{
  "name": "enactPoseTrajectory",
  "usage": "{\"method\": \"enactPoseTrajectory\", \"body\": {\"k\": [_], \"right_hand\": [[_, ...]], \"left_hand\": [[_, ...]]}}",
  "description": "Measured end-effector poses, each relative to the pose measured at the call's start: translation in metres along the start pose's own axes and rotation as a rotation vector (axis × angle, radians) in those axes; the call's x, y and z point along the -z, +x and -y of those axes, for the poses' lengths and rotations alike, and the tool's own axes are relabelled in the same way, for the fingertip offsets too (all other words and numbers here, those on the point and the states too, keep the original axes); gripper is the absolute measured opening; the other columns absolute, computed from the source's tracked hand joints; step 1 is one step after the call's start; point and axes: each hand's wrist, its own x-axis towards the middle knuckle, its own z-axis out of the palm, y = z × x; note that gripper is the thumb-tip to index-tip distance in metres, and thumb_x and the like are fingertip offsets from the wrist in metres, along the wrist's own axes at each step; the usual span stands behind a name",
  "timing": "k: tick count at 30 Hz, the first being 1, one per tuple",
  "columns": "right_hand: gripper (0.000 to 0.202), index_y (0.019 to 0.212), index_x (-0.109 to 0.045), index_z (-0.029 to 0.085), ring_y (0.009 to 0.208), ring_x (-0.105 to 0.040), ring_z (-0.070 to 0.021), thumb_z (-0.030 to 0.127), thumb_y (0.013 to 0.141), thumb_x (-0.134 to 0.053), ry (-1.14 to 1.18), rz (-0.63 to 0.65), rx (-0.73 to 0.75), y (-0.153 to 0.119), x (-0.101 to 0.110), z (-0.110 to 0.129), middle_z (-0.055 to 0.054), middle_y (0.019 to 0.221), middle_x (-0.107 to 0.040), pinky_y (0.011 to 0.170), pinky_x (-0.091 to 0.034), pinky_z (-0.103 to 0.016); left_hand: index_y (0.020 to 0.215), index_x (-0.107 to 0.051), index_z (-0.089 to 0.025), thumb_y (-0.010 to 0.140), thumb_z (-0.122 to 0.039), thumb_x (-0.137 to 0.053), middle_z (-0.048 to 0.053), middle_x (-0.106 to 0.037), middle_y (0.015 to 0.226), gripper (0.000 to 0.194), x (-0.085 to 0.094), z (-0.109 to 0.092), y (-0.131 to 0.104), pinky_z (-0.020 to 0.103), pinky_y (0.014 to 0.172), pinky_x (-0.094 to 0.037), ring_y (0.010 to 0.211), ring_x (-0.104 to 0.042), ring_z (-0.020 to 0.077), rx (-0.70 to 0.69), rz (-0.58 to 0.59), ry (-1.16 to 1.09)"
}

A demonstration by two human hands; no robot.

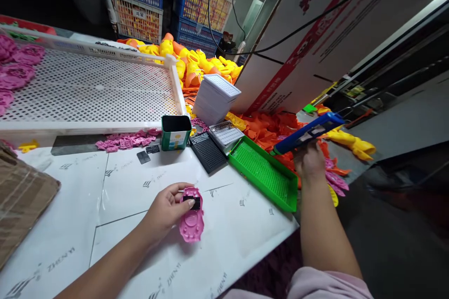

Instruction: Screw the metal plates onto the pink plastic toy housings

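My left hand grips a pink plastic toy shell just above the white-covered table. Its thumb presses on a small black rectangular piece set in the upper half of the shell. Off to the right, my right hand is wrapped round a blue electric screwdriver, which lies aslant with its green tip pointing left. That tip is over the rim of a green tray. A dark green tin stands beyond the left hand, with two flat black pieces beside it.
A black grid tray and a box of small parts adjoin the green tray. White stacked trays, orange pieces and yellow parts lie behind. A large perforated tray and cardboard occupy the left.
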Motion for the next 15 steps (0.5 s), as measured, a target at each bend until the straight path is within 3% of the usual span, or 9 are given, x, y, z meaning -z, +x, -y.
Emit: {"method": "enactPoseTrajectory", "body": {"k": [9, 15], "right_hand": [[0.05, 0.079, -0.05, 0.023, 0.06, -0.053, -0.0091, 0.025, 0.041, -0.084, 0.036, 0.101, -0.015, 0.004, 0.001, -0.004, 0.007, 0.069, -0.056, 0.059, -0.045, -0.025], [0.044, 0.08, -0.05, 0.021, 0.065, -0.068, -0.0165, 0.025, 0.046, -0.077, 0.105, 0.132, -0.04, 0.017, -0.025, 0.006, 0.004, 0.07, -0.065, 0.062, -0.055, -0.031]], "left_hand": [[0.1, -0.068, -0.016, 0.061, -0.031, -0.088, 0.008, -0.073, 0.078, 0.046, -0.003, 0.002, 0.0, 0.027, 0.063, -0.054, 0.068, -0.07, 0.0199, -0.008, -0.056, 0.005], [0.1, -0.068, -0.014, 0.053, -0.036, -0.091, 0.008, -0.073, 0.075, 0.057, 0.0, 0.003, 0.005, 0.03, 0.061, -0.055, 0.065, -0.069, 0.0223, 0.046, -0.094, 0.067]]}}
